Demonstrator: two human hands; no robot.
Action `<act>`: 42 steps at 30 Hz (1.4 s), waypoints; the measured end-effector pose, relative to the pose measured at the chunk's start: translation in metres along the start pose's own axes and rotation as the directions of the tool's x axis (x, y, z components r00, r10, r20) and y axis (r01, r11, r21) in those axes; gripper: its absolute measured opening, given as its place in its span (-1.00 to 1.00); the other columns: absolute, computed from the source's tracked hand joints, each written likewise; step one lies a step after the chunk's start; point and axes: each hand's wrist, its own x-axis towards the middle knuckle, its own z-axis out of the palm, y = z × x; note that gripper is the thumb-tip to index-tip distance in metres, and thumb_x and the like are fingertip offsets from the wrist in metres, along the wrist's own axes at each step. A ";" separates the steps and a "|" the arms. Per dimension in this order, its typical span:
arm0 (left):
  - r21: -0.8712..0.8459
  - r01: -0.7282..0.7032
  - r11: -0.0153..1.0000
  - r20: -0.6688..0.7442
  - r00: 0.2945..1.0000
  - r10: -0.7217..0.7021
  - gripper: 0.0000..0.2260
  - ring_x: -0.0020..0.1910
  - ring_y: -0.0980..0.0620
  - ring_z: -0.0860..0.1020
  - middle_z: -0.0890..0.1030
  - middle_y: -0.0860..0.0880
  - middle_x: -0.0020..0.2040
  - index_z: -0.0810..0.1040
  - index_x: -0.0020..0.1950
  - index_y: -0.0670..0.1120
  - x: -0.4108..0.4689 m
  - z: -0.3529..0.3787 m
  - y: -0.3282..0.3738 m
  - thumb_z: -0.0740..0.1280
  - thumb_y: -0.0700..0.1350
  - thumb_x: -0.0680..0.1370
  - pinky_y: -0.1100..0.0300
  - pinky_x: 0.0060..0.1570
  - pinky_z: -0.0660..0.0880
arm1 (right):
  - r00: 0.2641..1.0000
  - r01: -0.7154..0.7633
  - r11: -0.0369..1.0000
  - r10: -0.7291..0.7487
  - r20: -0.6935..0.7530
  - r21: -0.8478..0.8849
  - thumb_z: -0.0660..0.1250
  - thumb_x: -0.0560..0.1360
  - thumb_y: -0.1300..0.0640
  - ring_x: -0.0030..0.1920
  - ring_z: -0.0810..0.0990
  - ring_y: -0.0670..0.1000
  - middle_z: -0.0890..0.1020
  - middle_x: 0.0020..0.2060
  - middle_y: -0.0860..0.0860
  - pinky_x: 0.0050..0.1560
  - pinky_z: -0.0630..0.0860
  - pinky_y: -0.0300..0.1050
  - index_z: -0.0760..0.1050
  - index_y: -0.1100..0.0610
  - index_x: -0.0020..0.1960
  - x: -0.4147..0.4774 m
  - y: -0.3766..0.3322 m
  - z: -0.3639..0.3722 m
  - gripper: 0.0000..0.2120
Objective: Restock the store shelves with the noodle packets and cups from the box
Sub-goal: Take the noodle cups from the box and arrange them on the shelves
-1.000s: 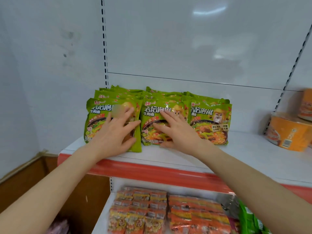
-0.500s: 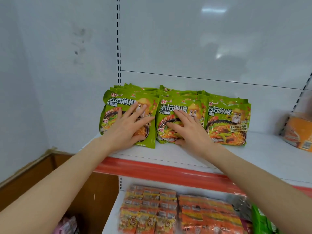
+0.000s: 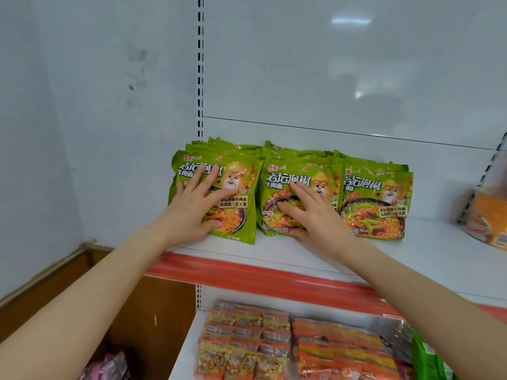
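Three rows of green noodle packets stand leaning on the white upper shelf [image 3: 428, 259]. My left hand [image 3: 196, 208] presses flat with spread fingers on the front packet of the left row [image 3: 236, 193]. On the front packet of the middle row [image 3: 277, 187] my right hand [image 3: 310, 212] lies flat, fingers straight. The right row [image 3: 375, 204] stands untouched beside it. An orange noodle cup [image 3: 487, 219] lies at the shelf's far right, partly cut off by the frame edge.
The shelf has a red front strip [image 3: 274, 278]. Orange noodle packets [image 3: 288, 344] fill the lower shelf, with green packets [image 3: 430, 357] at its right. A brown box wall [image 3: 137, 311] with pink packets [image 3: 109, 366] sits lower left. A white wall stands left.
Both hands stay pressed on the left and middle rows. The view has shifted left, so the packets and the cup sit further right in it.
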 end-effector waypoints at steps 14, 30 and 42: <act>0.006 0.015 1.000 -0.056 0.998 -0.015 -0.41 0.47 -0.06 -0.31 -0.19 0.01 0.52 0.20 0.45 0.19 -0.001 0.007 0.003 0.31 0.11 0.45 -0.34 0.36 -0.10 | 1.000 -0.021 0.997 0.020 0.014 0.080 0.36 0.46 0.11 0.53 -0.04 0.12 0.06 0.51 0.13 0.46 -0.03 0.30 0.31 0.01 0.41 -0.001 0.001 -0.002 -0.46; -0.158 0.082 0.984 -0.232 0.966 -0.118 -0.30 0.49 -0.20 -0.07 0.00 -0.18 0.53 0.31 0.43 0.05 -0.023 -0.002 -0.013 0.14 0.33 0.35 -0.37 0.34 0.10 | 0.991 -0.043 0.983 0.065 -0.118 0.181 0.36 0.44 0.17 0.40 0.30 0.29 0.37 0.36 0.29 0.33 0.26 0.25 0.53 0.20 0.21 0.008 -0.017 -0.015 -0.65; -0.367 0.187 0.911 -0.119 0.962 -0.246 -0.16 0.52 -0.17 -0.08 -0.18 -0.19 0.53 0.21 0.47 0.05 -0.007 0.008 -0.015 0.56 -0.08 0.29 -0.06 0.47 0.05 | 0.997 -0.039 0.992 0.031 0.070 0.121 0.29 0.49 -0.09 0.50 0.06 0.14 0.09 0.51 0.12 0.41 0.21 0.07 0.09 -0.05 0.49 0.016 -0.045 -0.014 -0.35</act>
